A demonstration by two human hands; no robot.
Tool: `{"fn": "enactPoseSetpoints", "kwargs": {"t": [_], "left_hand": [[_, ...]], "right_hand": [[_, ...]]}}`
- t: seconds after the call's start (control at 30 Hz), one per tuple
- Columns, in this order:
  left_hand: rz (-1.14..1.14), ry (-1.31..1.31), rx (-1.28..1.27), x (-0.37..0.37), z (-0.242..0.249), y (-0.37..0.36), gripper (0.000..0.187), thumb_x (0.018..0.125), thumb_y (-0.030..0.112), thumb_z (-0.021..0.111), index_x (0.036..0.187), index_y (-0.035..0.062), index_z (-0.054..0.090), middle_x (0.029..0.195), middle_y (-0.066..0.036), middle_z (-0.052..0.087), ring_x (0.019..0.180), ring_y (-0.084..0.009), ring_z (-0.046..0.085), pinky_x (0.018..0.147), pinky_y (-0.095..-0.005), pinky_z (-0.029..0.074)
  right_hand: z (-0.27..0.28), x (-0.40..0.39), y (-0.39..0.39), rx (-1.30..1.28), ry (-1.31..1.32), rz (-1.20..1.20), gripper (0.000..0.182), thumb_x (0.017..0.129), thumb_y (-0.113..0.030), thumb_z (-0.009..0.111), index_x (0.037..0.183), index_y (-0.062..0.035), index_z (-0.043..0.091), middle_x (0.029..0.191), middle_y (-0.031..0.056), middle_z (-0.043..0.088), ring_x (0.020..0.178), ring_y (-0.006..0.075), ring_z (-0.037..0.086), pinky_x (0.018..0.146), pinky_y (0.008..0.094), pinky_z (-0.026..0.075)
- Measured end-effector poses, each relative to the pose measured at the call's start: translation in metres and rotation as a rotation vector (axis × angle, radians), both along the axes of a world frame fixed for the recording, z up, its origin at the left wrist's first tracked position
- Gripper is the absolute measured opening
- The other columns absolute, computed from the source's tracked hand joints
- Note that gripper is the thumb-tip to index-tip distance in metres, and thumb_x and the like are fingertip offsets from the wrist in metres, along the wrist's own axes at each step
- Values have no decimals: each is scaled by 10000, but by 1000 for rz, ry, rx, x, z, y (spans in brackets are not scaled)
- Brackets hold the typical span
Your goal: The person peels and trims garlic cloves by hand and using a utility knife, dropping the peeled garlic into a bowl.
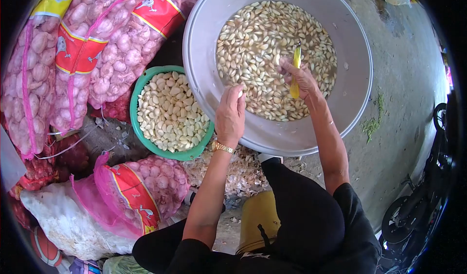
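1. The person is sitting over a large grey plastic basin [204, 35] in which many unpeeled garlic cloves [262, 45] are soaking in water.
2. The right hand [302, 79] is closing its fingers around a small yellow-handled knife [295, 72], and it is hovering above the soaking cloves.
3. The left hand [230, 114] is resting over the near rim of the basin; its fingertips are pinching something small and pale, probably one clove, but I cannot tell for sure.
4. A round green plastic bowl [138, 91], just beside the basin on the left, is holding peeled white cloves [170, 111].
5. Pink mesh sacks of garlic bulbs [97, 45] are lying around, and dry skins [243, 172] are lying under the basin edge.
6. In my judgement, the peeling step is in hand: the next move is asking for the knife to meet the pinched clove carefully, then dropping the clove into the green bowl.
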State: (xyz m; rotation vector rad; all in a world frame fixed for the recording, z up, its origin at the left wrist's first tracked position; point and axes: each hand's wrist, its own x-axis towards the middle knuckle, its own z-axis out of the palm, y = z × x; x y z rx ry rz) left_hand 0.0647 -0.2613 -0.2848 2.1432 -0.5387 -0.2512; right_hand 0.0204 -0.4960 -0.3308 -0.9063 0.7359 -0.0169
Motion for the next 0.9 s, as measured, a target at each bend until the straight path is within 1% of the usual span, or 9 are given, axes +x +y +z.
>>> {"fn": "enactPoseSetpoints", "kwargs": {"t": [0.27, 0.37, 0.47, 0.57, 0.6, 0.67, 0.73, 0.8, 0.9], "left_hand": [[-63, -28, 83, 0, 2, -2, 194, 894, 65, 564, 1088, 74, 563, 1029, -129, 632, 939, -328, 610, 760, -423, 498], [-98, -4, 151, 1, 4, -3, 191, 898, 84, 563, 1089, 73, 565, 1039, -139, 631, 932, -336, 611, 749, -435, 500], [-98, -27, 227, 0, 1, -2, 203, 895, 118, 575, 1090, 61, 575, 1048, -143, 635, 925, -355, 611, 746, -451, 499], [-117, -5, 395, -4, -17, 8, 216, 885, 133, 581, 1062, 8, 586, 1005, -186, 633, 876, -395, 602, 746, -472, 476], [-109, 83, 576, -4, -13, 6, 202, 874, 110, 587, 1044, 1, 592, 959, -200, 636, 836, -410, 599, 747, -474, 459], [-50, 95, 544, -5, -3, 1, 203, 871, 108, 595, 1041, -1, 610, 960, -221, 637, 869, -414, 600, 749, -469, 464], [-88, -90, 232, -1, -1, -1, 222, 879, 100, 593, 1080, 8, 613, 997, -213, 646, 874, -402, 610, 748, -455, 477], [-101, -71, 190, 1, 2, -2, 235, 891, 99, 574, 1112, 21, 588, 1033, -195, 636, 915, -374, 609, 769, -443, 484], [-82, -14, 163, 0, 4, -3, 256, 911, 89, 539, 1164, 55, 556, 1076, -161, 625, 956, -342, 607, 798, -423, 491]], "right_hand": [[-10, 0, 13, -349, 106, 86, 245, 879, -217, 694, 1012, -14, 665, 812, 28, 648, 687, 89, 607, 572, 205, 482], [41, 24, 44, -462, 70, 259, 268, 886, -235, 673, 1052, -24, 680, 801, 34, 667, 688, 88, 615, 568, 210, 488], [77, 58, 87, -241, -101, 405, 283, 878, -228, 685, 1094, -46, 672, 925, 97, 689, 752, 104, 630, 568, 224, 515], [84, 83, 118, -337, -330, 691, 296, 892, -228, 665, 1119, -37, 659, 952, 100, 686, 756, 105, 640, 569, 245, 524], [88, 89, 122, -339, -329, 686, 296, 892, -228, 665, 1119, -37, 659, 952, 100, 686, 756, 105, 640, 569, 245, 524], [95, 95, 125, -184, -246, 711, 283, 897, -218, 656, 1121, -45, 659, 982, 92, 682, 725, 95, 633, 530, 246, 505], [82, 91, 108, -135, -217, 618, 255, 888, -188, 664, 1086, -27, 660, 907, 48, 684, 688, 81, 615, 563, 226, 481], [76, 74, 75, -355, -220, 418, 245, 896, -195, 650, 1078, -32, 661, 928, 64, 675, 688, 89, 603, 553, 231, 480], [52, 40, 22, -623, 197, 287, 239, 901, -219, 632, 1057, -42, 667, 958, 87, 683, 694, 123, 605, 582, 275, 505]]}}
